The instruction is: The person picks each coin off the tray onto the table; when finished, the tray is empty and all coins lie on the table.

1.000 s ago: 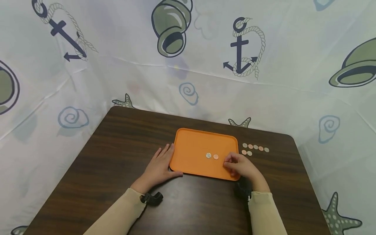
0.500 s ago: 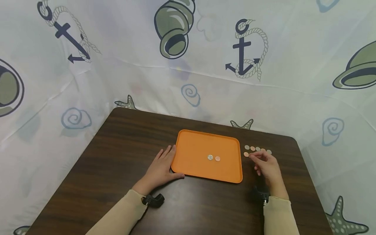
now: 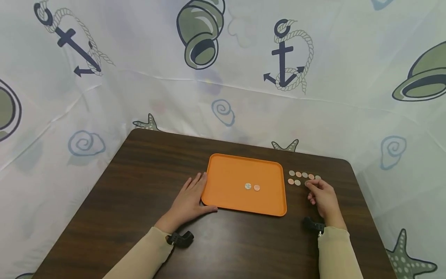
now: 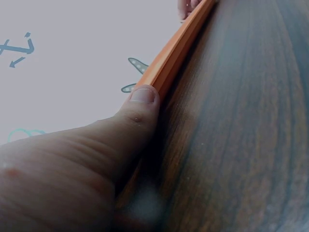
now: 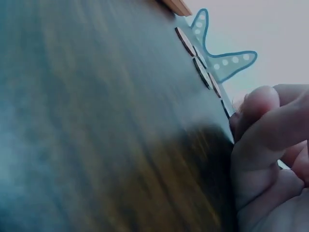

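My left hand lies with straight fingers along the left side of the orange tray, its thumb along the front edge. In the left wrist view the thumb touches the tray's rim. My right hand is right of the tray, fingertips down at the second row of coins, pinching a coin at the table. Two coins of this row lie beside it, a copper one and a silver one. In the right wrist view the curled fingers hide most of the pinched coin.
Behind the right hand runs a row of several coins, silver and copper mixed. On the tray lie a silver coin and a copper coin. The dark wooden table meets a patterned cloth at the back and sides.
My right hand has moved from the tray's right side to the second coin row, then slightly farther right along it. The left hand has kept its place at the tray.
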### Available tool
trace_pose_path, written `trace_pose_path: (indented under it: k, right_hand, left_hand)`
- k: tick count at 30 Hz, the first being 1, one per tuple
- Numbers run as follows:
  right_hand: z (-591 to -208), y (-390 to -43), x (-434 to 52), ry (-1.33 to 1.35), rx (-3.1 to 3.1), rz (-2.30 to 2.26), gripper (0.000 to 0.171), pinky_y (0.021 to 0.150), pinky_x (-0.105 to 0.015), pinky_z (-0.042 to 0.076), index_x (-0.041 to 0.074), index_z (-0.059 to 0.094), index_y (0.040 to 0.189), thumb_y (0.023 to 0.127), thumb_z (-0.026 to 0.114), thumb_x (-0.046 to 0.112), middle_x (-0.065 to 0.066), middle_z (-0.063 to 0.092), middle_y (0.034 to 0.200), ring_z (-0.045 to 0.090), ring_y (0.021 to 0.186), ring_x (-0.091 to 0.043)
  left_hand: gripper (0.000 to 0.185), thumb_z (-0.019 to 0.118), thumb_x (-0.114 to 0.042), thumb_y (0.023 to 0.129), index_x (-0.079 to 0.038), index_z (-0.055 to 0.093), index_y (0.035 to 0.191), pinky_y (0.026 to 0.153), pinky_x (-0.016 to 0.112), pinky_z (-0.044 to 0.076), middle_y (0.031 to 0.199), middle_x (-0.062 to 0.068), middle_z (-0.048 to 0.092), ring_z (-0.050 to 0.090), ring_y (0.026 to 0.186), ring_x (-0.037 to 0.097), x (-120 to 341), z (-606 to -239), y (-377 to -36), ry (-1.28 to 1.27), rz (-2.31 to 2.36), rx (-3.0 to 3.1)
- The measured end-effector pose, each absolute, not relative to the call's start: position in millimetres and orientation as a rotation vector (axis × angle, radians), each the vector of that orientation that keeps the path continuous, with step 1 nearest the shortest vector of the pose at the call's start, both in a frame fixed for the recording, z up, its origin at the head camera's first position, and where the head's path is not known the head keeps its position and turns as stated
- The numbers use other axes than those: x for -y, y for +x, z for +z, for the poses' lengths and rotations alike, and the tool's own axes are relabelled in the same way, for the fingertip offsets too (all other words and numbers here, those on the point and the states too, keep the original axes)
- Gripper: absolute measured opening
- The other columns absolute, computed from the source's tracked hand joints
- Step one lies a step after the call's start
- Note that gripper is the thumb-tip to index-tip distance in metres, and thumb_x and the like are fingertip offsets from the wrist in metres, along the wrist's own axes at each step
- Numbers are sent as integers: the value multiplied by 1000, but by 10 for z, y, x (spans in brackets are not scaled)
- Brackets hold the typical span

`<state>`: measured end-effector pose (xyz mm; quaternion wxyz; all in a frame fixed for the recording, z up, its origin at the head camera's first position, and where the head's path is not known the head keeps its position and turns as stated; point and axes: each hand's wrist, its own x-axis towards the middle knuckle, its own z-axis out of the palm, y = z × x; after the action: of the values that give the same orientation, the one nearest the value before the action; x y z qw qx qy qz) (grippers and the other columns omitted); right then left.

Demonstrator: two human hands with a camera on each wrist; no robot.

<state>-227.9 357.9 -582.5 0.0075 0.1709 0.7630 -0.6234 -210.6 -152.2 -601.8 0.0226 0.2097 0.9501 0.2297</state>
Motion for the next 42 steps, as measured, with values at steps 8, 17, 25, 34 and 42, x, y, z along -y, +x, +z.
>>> trace_pose_path:
  k: [8, 17, 25, 34, 42]
  right_hand:
    - [-5814, -2331, -3534, 605, -2492, -1827, 27, 44, -22, 51, 1, 68, 119, 105, 76, 22, 6, 62, 80, 55, 53, -5]
    - [-5794, -2332, -3454, 663, -2541, -1781, 36, 43, -21, 49, -2, 63, 127, 105, 76, 23, 5, 61, 86, 57, 52, -5]
    - [-5830, -2341, -3417, 702, -2566, -1747, 37, 48, -24, 57, -1, 60, 131, 106, 74, 21, 2, 65, 91, 68, 58, -7]
    - [-5830, -2327, -3455, 731, -2503, -1809, 37, 53, -24, 59, 2, 59, 136, 109, 70, 24, 1, 65, 98, 70, 62, -9]
    - [-5810, -2268, -3492, 759, -2294, -2044, 30, 62, -22, 62, 9, 52, 138, 115, 57, 28, 2, 64, 103, 69, 69, -8]
  left_hand:
    - [132, 73, -82, 87, -10, 9, 176, 141, 56, 8, 184, 9, 18, 15, 172, 27, 1510, -5980, -2098, 648, 722, -2940]
    - [132, 72, -83, 86, -8, 12, 176, 140, 57, 9, 183, 10, 19, 16, 172, 28, 1517, -6000, -2101, 668, 737, -2953]
    - [133, 69, -87, 86, -8, 11, 176, 141, 57, 8, 183, 9, 18, 16, 172, 27, 1519, -6012, -2098, 666, 751, -2946]
    - [134, 68, -88, 85, -8, 10, 176, 140, 57, 9, 183, 9, 18, 16, 172, 28, 1514, -6025, -2099, 665, 737, -2944]
    - [134, 70, -85, 86, -9, 9, 176, 141, 57, 8, 184, 8, 17, 16, 172, 28, 1525, -6031, -2109, 665, 725, -2949]
